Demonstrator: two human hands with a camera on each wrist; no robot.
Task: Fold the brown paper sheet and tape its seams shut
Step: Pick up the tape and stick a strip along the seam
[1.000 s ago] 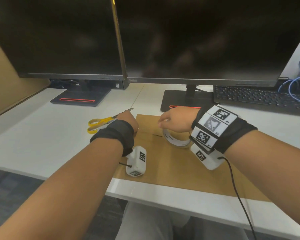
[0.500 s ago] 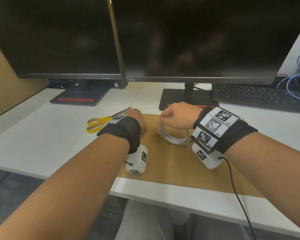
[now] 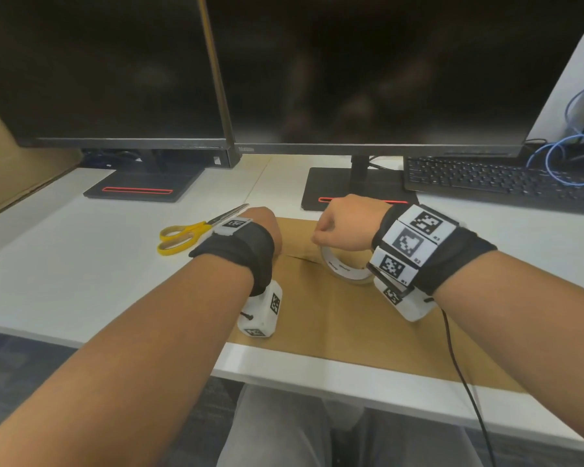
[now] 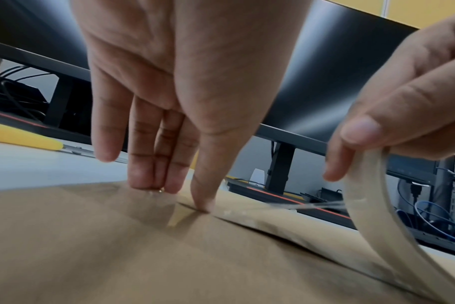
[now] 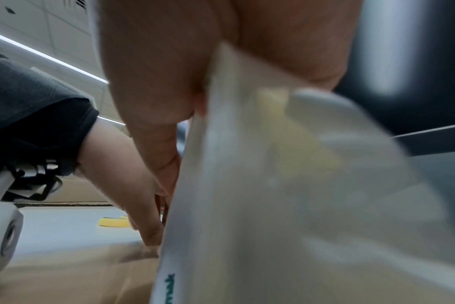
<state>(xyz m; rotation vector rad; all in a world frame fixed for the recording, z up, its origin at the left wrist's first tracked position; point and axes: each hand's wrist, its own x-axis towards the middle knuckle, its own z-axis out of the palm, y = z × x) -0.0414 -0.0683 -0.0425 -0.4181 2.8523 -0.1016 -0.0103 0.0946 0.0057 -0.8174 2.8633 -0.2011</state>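
Observation:
The folded brown paper sheet (image 3: 334, 318) lies flat on the white desk (image 3: 64, 271), near its front edge. My left hand (image 3: 267, 230) is on the paper's far left part. In the left wrist view its straight fingers (image 4: 146, 176) and thumb tip press down on the seam (image 4: 247, 221), over the end of a clear tape strip (image 4: 286, 206). My right hand (image 3: 338, 227) grips the tape roll (image 3: 346, 269) from above and holds it on edge just right of the left hand. The roll (image 5: 273, 185) fills the right wrist view, blurred.
Yellow-handled scissors (image 3: 182, 234) lie on the desk just left of my left hand. Two dark monitors stand behind, with their bases (image 3: 338, 190) close to the paper's far edge. A black keyboard (image 3: 486, 176) and blue cables (image 3: 573, 156) are at the back right.
My left hand has shifted a little to the right, onto the paper and closer to the right hand. The right hand keeps the roll in about the same spot.

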